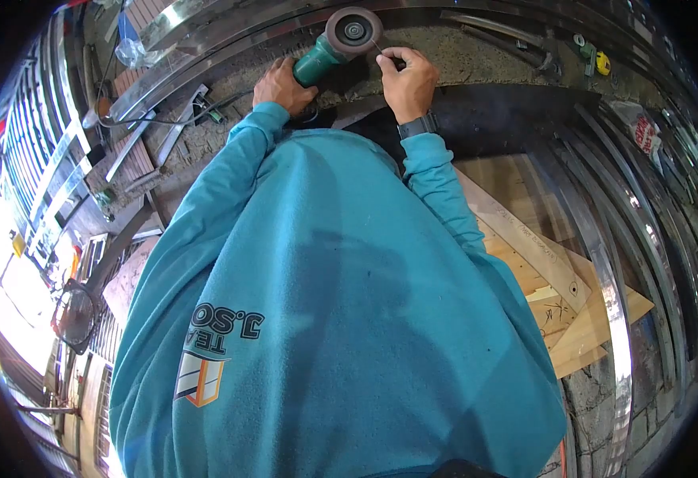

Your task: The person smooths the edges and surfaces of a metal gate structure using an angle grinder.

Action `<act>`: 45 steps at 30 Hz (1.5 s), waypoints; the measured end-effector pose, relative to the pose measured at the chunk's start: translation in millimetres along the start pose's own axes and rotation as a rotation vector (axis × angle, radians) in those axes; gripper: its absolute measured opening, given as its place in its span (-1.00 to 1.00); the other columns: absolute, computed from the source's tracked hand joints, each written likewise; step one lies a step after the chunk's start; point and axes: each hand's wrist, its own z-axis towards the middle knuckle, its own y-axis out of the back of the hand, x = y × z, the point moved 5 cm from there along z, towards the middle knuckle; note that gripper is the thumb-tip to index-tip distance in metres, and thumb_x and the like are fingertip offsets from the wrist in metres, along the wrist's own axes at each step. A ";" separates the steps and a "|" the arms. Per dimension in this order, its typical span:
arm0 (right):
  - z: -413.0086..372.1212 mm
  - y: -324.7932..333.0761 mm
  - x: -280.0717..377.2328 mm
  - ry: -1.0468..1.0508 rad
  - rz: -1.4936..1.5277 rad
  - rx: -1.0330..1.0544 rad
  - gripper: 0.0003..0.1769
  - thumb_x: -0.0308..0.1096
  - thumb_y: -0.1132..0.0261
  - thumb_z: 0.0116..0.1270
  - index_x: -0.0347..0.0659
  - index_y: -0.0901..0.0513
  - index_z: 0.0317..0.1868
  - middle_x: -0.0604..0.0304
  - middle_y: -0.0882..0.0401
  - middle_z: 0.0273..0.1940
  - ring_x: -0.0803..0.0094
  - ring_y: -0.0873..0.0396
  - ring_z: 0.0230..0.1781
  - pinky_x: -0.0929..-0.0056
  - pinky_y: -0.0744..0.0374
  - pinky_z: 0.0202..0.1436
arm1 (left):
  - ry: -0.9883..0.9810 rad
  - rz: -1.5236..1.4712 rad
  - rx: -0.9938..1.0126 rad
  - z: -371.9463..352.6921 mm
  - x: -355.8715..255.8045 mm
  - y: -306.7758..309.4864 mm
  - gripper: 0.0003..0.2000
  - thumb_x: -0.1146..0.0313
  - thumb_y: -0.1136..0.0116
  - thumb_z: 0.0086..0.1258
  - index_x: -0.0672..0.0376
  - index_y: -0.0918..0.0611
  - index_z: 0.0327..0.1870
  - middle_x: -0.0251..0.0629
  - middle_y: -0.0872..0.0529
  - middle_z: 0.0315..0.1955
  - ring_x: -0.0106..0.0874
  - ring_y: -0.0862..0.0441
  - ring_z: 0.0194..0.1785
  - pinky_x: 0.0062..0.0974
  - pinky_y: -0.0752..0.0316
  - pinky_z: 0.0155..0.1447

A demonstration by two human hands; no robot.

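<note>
My left hand (287, 86) is wrapped around the green body of an angle grinder (317, 62). The grinder's round brown disc (354, 32) faces up toward me. Beside the disc's right edge, my right hand (409, 80) pinches a thin rod (379, 49) between thumb and fingers. The rod's tip lies at the disc's rim; whether it touches is too small to tell. A dark watch (418, 126) is on my right wrist. The grinder's cord (170, 119) trails off to the left.
Long metal bars (604, 215) lie along the right side. A wooden board (524, 239) rests beside my right arm. Cut metal strips (180, 126) lie at left, and a yellow tape measure (603, 63) is at the upper right. Metal tubing (205, 48) runs behind the grinder.
</note>
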 end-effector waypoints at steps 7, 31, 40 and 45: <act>-0.2 -1.4 -2.7 0.035 -0.006 0.012 -0.87 -0.43 -0.48 0.12 -0.27 -0.77 -0.32 -0.05 -0.73 -0.33 0.00 -0.70 -0.33 0.16 -0.63 -0.22 | 0.006 -0.014 0.002 -1.5 -0.9 2.1 -0.29 0.00 -0.41 0.09 0.12 -0.55 0.30 -0.09 -0.60 0.20 -0.05 -0.58 0.26 -0.14 -0.51 0.36; -1.2 -3.9 -3.1 -0.052 -0.034 0.125 -0.80 -0.33 -0.36 0.24 -0.29 -0.78 -0.24 -0.16 -0.72 -0.37 -0.06 -0.72 -0.37 0.14 -0.66 -0.22 | -0.026 -0.006 -0.024 0.6 1.9 -1.5 -0.30 0.00 -0.42 0.08 0.13 -0.56 0.26 -0.10 -0.61 0.18 -0.04 -0.60 0.24 -0.14 -0.52 0.34; -1.5 -6.1 -3.8 -0.080 -0.024 0.109 -0.82 -0.30 -0.37 0.18 -0.25 -0.77 -0.36 -0.09 -0.72 -0.43 -0.02 -0.71 -0.39 0.17 -0.65 -0.23 | -0.037 0.006 -0.029 1.2 2.5 -2.5 -0.31 0.00 -0.43 0.08 0.15 -0.57 0.25 -0.08 -0.61 0.18 -0.04 -0.60 0.24 -0.14 -0.52 0.34; -2.0 -2.6 3.9 -0.049 -0.040 0.081 -0.89 -0.38 -0.42 0.12 -0.25 -0.77 -0.39 0.01 -0.73 -0.46 0.13 -0.73 -0.44 0.24 -0.66 -0.26 | -0.050 -0.004 -0.056 0.0 2.2 -2.1 -0.31 0.01 -0.42 0.08 0.15 -0.57 0.25 -0.07 -0.62 0.17 -0.04 -0.60 0.23 -0.14 -0.52 0.34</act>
